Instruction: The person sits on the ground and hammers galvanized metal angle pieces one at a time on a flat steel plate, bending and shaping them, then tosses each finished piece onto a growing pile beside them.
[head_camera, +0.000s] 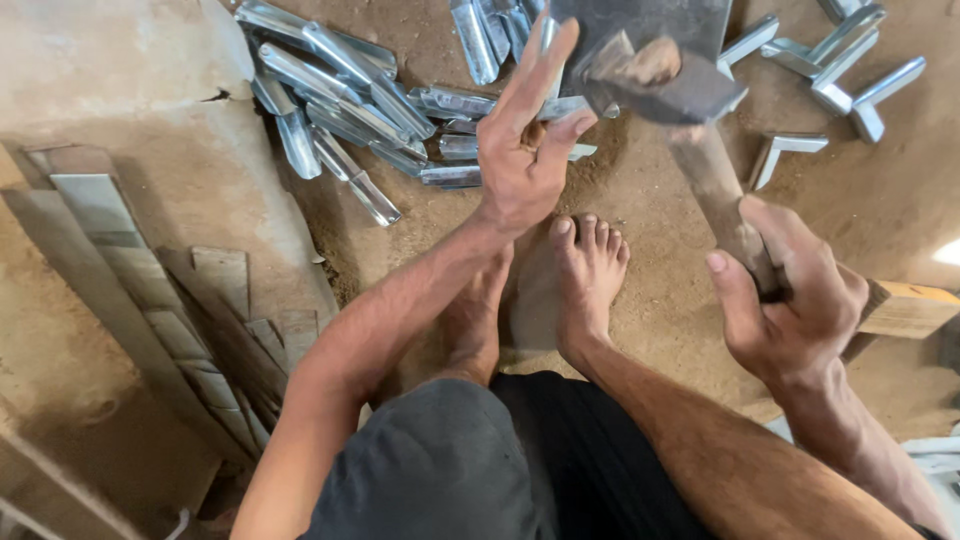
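My right hand (795, 300) grips the wooden handle of a hammer (690, 120), whose dark metal head is raised at the top centre. My left hand (525, 135) reaches forward with fingers apart, its fingertips at a shiny bent metal piece (560, 105) lying by a dark metal block (640, 25). Whether the hand pinches that piece is unclear. My bare feet (585, 270) rest on the sandy ground just below the left hand.
A heap of shiny bent metal strips (340, 90) lies at the upper left of the hand. Several angled metal pieces (840, 70) lie at the upper right. Flat wooden slats (150, 290) lie at the left. A wooden block (910, 305) sits at the right.
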